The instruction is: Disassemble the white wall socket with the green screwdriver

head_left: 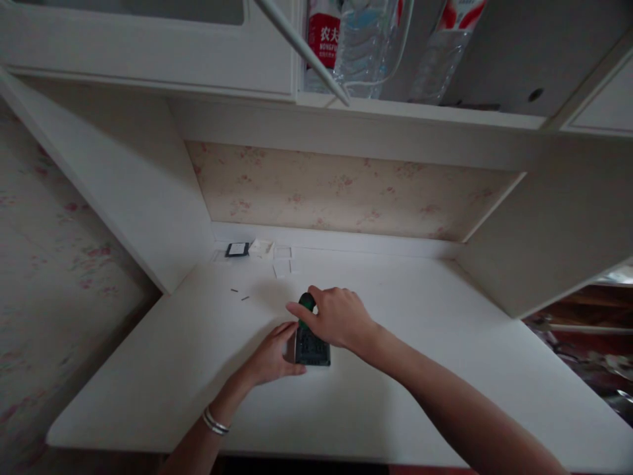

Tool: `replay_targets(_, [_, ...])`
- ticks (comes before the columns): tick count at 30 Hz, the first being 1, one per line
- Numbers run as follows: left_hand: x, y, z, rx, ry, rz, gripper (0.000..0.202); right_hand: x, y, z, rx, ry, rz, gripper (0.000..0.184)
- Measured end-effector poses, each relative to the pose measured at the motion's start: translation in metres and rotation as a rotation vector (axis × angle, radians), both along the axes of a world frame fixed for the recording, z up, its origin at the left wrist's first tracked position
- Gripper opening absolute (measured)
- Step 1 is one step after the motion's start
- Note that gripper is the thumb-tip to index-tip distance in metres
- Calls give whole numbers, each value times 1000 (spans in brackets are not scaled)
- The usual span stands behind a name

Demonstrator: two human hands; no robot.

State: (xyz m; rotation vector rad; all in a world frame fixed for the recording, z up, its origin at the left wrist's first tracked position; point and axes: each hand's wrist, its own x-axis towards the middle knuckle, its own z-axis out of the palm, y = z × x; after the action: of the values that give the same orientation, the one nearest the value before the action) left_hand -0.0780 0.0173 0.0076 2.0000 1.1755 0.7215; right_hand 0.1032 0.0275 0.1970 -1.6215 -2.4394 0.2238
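My right hand (pixel 339 318) is closed around a green-handled tool (pixel 307 302), likely a screwdriver, held upright over a small dark green circuit board (pixel 312 349) on the white desk (pixel 420 369). My left hand (pixel 273 357) rests on the desk at the board's left edge, fingers curled against it, steadying it. A silver bracelet (pixel 215 422) sits on my left wrist. The tool's tip is hidden behind my right hand.
Two tiny dark screws (pixel 239 294) lie on the desk to the left. At the back left sit a small black square part (pixel 237 249) and several white pieces (pixel 277 258). Above, a shelf holds plastic water bottles (pixel 366 39). White cabinet walls flank the desk.
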Motion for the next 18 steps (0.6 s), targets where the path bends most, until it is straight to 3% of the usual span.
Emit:
replay_targets(7, [4, -2, 8, 28, 19, 37, 87, -16, 29, 20, -137, -177, 107, 41])
replay_targets(14, [3, -2, 17, 62, -11, 11, 81, -12, 22, 53, -300, -246, 391, 32])
replay_targets(16, [4, -2, 18, 70, -6, 15, 79, -15, 21, 53, -316, -285, 386, 31])
replay_targets(18, [5, -2, 19, 71, -1, 15, 75, -19, 20, 43, -271, -308, 293, 34])
